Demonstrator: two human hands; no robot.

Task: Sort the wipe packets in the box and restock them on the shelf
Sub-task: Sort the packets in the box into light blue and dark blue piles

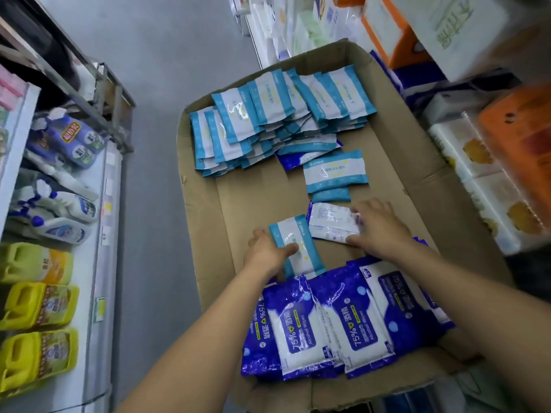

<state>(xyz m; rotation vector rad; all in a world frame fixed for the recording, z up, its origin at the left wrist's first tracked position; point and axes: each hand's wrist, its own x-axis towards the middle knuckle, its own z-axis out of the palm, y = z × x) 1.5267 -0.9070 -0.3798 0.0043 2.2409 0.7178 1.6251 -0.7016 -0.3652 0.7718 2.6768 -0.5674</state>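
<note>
A wide cardboard box (232, 201) lies open below me. Light-blue wipe packets (268, 120) are piled at its far end, and two more light-blue packets (335, 171) lie loose mid-box. Dark-blue alcohol wipe packets (328, 317) are stacked at the near end. My left hand (265, 254) grips a light-blue packet (298, 245), thumb on top. My right hand (372, 231) holds a white-backed packet (331, 219) lying face down, fingers curled over its right end.
A shelf on the left holds cleaner bottles (59, 204) and yellow jugs (35, 308). Shelves on the right carry tissue packs (477, 174) and orange boxes (387, 28). A grey aisle floor (155, 84) runs between them.
</note>
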